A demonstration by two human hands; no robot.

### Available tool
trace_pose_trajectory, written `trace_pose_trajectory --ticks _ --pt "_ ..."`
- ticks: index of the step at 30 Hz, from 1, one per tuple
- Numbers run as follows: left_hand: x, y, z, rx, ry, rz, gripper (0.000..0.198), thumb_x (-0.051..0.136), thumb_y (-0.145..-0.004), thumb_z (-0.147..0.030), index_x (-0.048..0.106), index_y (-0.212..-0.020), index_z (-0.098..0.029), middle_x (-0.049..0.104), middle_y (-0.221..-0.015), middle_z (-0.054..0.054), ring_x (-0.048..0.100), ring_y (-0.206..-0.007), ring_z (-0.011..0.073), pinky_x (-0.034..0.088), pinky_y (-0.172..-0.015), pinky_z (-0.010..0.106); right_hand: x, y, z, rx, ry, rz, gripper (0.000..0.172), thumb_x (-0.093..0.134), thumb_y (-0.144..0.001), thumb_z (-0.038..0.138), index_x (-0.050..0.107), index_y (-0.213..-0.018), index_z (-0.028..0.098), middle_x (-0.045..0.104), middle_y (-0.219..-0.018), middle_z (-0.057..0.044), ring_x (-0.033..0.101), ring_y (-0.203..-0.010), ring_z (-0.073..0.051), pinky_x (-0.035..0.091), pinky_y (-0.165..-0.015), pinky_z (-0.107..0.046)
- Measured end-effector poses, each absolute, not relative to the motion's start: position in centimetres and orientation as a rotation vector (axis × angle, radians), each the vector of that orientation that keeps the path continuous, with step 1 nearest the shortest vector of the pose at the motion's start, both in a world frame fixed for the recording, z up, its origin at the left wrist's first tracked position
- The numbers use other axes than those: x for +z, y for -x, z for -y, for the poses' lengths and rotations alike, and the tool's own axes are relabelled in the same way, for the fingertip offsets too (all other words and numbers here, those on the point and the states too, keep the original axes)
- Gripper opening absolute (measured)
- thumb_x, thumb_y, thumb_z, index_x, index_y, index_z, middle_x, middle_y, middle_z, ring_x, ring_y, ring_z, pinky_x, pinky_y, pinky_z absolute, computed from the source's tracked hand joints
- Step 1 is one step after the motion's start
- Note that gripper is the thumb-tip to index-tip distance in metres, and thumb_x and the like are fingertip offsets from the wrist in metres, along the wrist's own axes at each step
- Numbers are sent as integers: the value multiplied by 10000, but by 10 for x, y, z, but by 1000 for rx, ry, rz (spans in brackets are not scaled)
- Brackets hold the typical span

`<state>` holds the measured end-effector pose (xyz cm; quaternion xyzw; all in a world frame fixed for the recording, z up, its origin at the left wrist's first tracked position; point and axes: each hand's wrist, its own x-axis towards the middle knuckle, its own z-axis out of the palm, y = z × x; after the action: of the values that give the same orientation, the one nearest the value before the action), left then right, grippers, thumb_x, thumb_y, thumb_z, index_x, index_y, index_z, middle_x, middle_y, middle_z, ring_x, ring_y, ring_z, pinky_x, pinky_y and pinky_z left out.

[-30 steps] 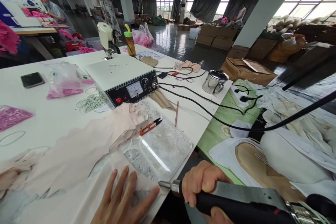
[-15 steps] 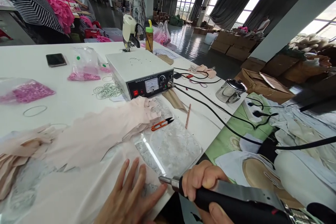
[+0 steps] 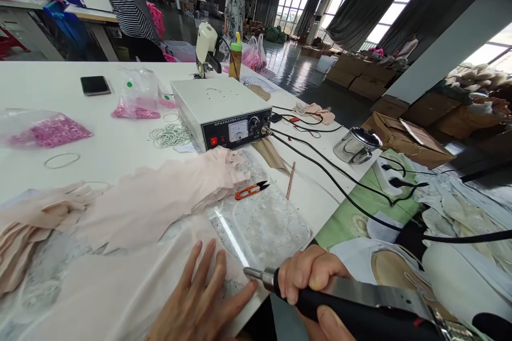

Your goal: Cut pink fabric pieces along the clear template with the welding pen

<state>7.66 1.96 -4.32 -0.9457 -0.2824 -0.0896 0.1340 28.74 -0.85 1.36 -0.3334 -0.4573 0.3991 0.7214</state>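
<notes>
My left hand (image 3: 202, 293) lies with its fingers spread on a pale pink cloth (image 3: 116, 287) at the table's near edge. In my right hand (image 3: 312, 282) is a black and silver handheld tool (image 3: 360, 303), its metal tip pointing left at the cloth's edge, close to my left thumb. Beneath the cloth shows a grey marbled sheet (image 3: 276, 218). Orange thread snips (image 3: 251, 190) rest on that sheet, beside a stack of pale pink pieces (image 3: 160, 186). Behind them stands a white control box (image 3: 220, 112) with a dial and a red switch.
Black cables (image 3: 332, 170) run from the box to the right, past a steel mug (image 3: 357, 145). Bags of pink bits (image 3: 52, 130), green elastic bands (image 3: 171, 135) and a phone (image 3: 95, 85) lie at the left. A person in stripes (image 3: 128, 5) and another person (image 3: 235, 8) stand beyond the table.
The view has shifted slightly, so the table items appear farther right. The person in stripes now shows more fully. Both hands and the tool stay almost in place.
</notes>
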Motion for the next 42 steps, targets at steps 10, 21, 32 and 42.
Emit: trace_pose_trajectory --ticks 10,21,32,42 --pt "-47 -81 -16 -332 2776 890 1001 747 -641 -830 390 -1500 -459 634 -1324 128 538 -1287 474 418 -1048 667 10 -278 1 928 717 980 126 610 -916 394 574 -921 274 512 -811 0 547 -606 -146 477 -567 -324" --pt "-56 -85 -12 -407 2824 1005 811 595 -735 -886 469 -1430 -488 619 -1339 102 515 -1328 435 394 -1090 661 7 -279 -2 931 678 1031 89 616 -914 348 584 -920 266 524 -796 -2 555 -623 -151 479 -573 -321" --pt "-44 -74 -26 -343 2654 749 1043 659 -697 -868 275 -1569 -443 649 -1293 107 561 -1252 407 257 -1126 619 4 -277 -5 940 677 989 134 596 -917 410 579 -958 283 535 -840 -1 554 -629 -147 485 -589 -326" --pt "-39 -70 -36 -464 2590 641 871 532 -811 -854 341 -1554 -441 651 -1289 128 574 -1180 401 377 -964 502 -2 -280 -15 915 640 970 163 619 -920 433 578 -988 291 539 -853 13 564 -598 -125 478 -584 -314"
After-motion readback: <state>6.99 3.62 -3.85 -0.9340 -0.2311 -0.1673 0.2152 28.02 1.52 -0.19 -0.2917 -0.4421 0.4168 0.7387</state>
